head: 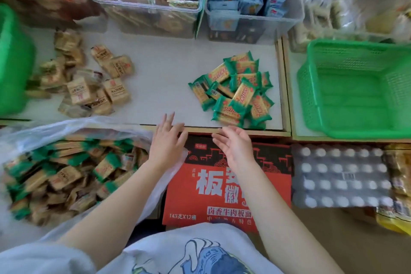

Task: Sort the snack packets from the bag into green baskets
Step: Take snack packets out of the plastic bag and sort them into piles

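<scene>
1. Pale shelf top (164,73), clear bins behind, green basket (355,89) far right.
2. Both hands empty, fingers loosely spread: left hand (168,140) at the shelf edge, right hand (235,147) palm-up beside it.
3. Green packets (235,91) heaped near-right, brown packets (89,80) left, more in the bag (66,173).
4. Light, crinkly, slippery; probably best scooped by handfuls.

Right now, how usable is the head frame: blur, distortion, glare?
Head view: motion blur smears the edges, worst on the bag of packets at the left and the top corners; the green packets and both open hands, left and right, stay fairly sharp. Wide-angle bending bows the shelf edge and the basket. Light is soft and even, with no harsh glare.
</scene>
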A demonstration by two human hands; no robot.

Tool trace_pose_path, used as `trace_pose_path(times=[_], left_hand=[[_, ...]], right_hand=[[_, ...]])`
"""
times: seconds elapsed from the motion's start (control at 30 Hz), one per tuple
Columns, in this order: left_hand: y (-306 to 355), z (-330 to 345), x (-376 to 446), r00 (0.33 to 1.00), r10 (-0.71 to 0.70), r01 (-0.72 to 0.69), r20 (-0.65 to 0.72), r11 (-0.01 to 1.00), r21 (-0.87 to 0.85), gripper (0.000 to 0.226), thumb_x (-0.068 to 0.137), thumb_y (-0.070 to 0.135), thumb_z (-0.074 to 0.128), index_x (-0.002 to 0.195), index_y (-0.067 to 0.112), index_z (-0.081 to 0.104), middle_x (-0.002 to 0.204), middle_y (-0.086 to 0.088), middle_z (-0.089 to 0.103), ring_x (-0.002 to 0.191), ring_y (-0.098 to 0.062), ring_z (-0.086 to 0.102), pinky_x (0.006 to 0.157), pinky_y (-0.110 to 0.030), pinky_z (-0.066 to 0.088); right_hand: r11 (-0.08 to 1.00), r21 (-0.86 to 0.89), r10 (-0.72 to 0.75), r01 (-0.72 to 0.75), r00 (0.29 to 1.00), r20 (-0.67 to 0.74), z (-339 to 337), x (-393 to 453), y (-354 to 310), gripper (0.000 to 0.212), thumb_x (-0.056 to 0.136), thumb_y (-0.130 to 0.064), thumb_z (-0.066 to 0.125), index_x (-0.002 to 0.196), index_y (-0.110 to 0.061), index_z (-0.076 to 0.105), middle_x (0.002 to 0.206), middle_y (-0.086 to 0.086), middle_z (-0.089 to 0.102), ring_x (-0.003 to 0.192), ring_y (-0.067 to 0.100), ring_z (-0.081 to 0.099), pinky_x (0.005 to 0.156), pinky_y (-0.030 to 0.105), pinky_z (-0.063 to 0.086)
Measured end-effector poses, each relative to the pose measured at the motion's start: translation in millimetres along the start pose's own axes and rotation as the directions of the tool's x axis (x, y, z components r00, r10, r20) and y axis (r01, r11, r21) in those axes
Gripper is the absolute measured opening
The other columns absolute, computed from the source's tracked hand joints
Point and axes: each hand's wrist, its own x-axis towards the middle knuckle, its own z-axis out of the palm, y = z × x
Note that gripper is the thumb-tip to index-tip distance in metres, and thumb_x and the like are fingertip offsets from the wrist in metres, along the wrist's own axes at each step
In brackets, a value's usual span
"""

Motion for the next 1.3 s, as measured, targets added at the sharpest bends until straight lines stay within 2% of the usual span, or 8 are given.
trace_pose_path(times=[0.13, 0.23, 0.37, 0.5, 0.7, 0.87, 1.1, 1.3], left_hand=[[-51.4, -28.1, -53.4, 0.893, -0.086, 0.069, -0.441, 0.996, -0.054, 0.031, 0.097, 0.022, 0.05, 0.124, 0.01, 0.061, 0.148, -0.018, 0.044, 0.142, -0.031, 0.029, 0.117, -0.045, 0.021], [-124.6, -37.3, -112.8, 0.866, -0.364, 0.372, -0.344, 0.927, -0.044, 0.035, 0.096, 0.027, 0.047, 0.118, 0.005, 0.064, 0.133, -0.024, 0.051, 0.13, -0.037, 0.038, 0.109, -0.051, 0.032], [-215.1, -42.1, -184.5, 0.845, -0.499, 0.522, -0.191, 0.847, 0.097, 0.049, 0.088, 0.032, 0.044, 0.114, -0.001, 0.068, 0.125, -0.032, 0.058, 0.116, -0.047, 0.054, 0.096, -0.053, 0.048], [-266.4, -38.2, -227.1, 0.859, -0.509, 0.511, -0.051, 0.858, 0.048, 0.075, 0.089, 0.054, 0.023, 0.148, 0.013, 0.046, 0.157, -0.013, 0.039, 0.148, -0.03, 0.028, 0.118, -0.047, 0.025], [-287.0, -34.3, -239.1, 0.912, -0.407, 0.408, -0.05, 0.913, -0.003, 0.077, 0.092, 0.058, 0.015, 0.151, 0.017, 0.043, 0.161, -0.003, 0.033, 0.153, -0.02, 0.017, 0.123, -0.04, 0.01], [-299.4, -25.8, -250.4, 0.934, -0.337, 0.336, -0.118, 0.941, -0.025, 0.066, 0.097, 0.05, 0.028, 0.142, 0.01, 0.054, 0.151, -0.008, 0.049, 0.148, -0.026, 0.032, 0.121, -0.048, 0.023], [-301.4, -27.4, -251.2, 0.921, -0.377, 0.372, -0.092, 0.925, -0.073, 0.071, 0.095, 0.055, 0.018, 0.149, 0.017, 0.046, 0.159, -0.001, 0.038, 0.152, -0.017, 0.018, 0.123, -0.039, 0.009], [-286.5, -39.0, -242.5, 0.888, -0.452, 0.447, -0.078, 0.891, -0.081, 0.079, 0.091, 0.06, 0.01, 0.147, 0.017, 0.046, 0.159, -0.003, 0.036, 0.152, -0.019, 0.018, 0.121, -0.042, 0.01]], right_hand=[[0.927, -0.373, 0.08, 0.041, 0.95, 0.301, 47.2, -50.2, 51.9, 0.006, 0.099, -0.011, 0.061, 0.101, -0.005, 0.061, 0.088, 0.014, 0.071, 0.074, 0.025, 0.072, 0.075, 0.036, 0.062], [0.852, -0.497, 0.093, 0.164, 0.887, 0.453, 95.7, -66.2, 92.3, 0.005, 0.097, -0.01, 0.064, 0.095, -0.007, 0.062, 0.084, 0.013, 0.071, 0.071, 0.024, 0.069, 0.072, 0.035, 0.061], [0.669, -0.649, 0.149, 0.362, 0.791, 0.594, 163.7, -71.8, 150.3, 0.007, 0.095, -0.014, 0.068, 0.094, -0.012, 0.062, 0.089, 0.008, 0.066, 0.079, 0.017, 0.065, 0.072, 0.025, 0.057], [0.171, -0.816, 0.269, 0.552, 0.771, 0.577, 196.4, -55.9, 224.3, 0.029, 0.095, -0.024, 0.066, 0.121, -0.011, 0.062, 0.116, 0.006, 0.064, 0.104, 0.022, 0.061, 0.085, 0.029, 0.049], [-0.415, -0.688, 0.215, 0.595, 0.799, 0.561, 182.7, -40.0, 277.9, 0.059, 0.092, -0.034, 0.068, 0.144, -0.019, 0.044, 0.148, 0.011, 0.041, 0.137, 0.034, 0.034, 0.104, 0.044, 0.045], [-0.454, -0.628, 0.234, 0.632, 0.765, 0.6, 180.4, -36.2, 268.7, 0.061, 0.09, -0.023, 0.073, 0.145, -0.018, 0.045, 0.146, 0.011, 0.042, 0.133, 0.032, 0.038, 0.102, 0.044, 0.045], [-0.513, -0.541, 0.336, 0.666, 0.736, 0.587, 189.1, -31.0, 245.6, 0.042, 0.085, -0.032, 0.078, 0.115, -0.009, 0.062, 0.121, 0.012, 0.057, 0.118, 0.031, 0.048, 0.087, 0.037, 0.044], [-0.535, -0.49, 0.381, 0.688, 0.714, 0.587, 178.9, -25.8, 226.6, 0.036, 0.09, -0.008, 0.063, 0.124, -0.019, 0.068, 0.127, 0.009, 0.06, 0.116, 0.031, 0.057, 0.09, 0.036, 0.051]])
